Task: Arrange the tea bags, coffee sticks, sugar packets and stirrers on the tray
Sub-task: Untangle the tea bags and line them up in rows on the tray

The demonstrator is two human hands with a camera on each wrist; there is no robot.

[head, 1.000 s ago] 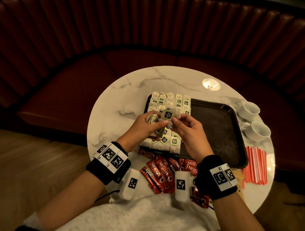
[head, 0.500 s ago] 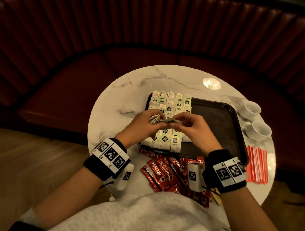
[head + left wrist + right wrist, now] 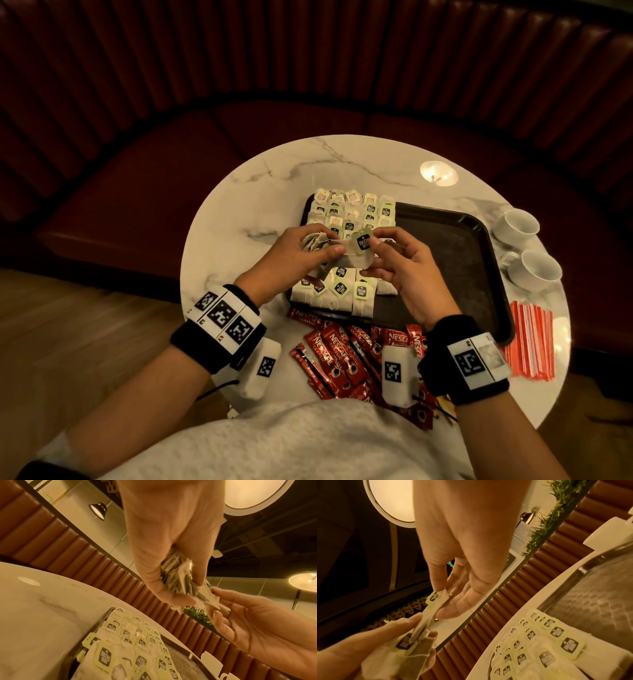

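Left hand (image 3: pixel 297 251) grips a bunch of tea bags (image 3: pixel 178 577) above the tray (image 3: pixel 455 260), fingers curled round them; right hand (image 3: pixel 407 270) pinches one tea bag (image 3: pixel 359 246) by its tagged end between thumb and fingertips, its other end at the left thumb. Rows of tea bags (image 3: pixel 349 219) fill the tray's left part. On the desk (image 3: pixel 239 205): coffee sticks (image 3: pixel 329 353) near edge, stirrers (image 3: pixel 531 342) right of tray, two cups (image 3: pixel 534 270) beyond.

I am in a cafe. A long red padded bench (image 3: pixel 274 130) curves around my round marble table (image 3: pixel 239 212), with big round lights (image 3: pixel 254 494) above.
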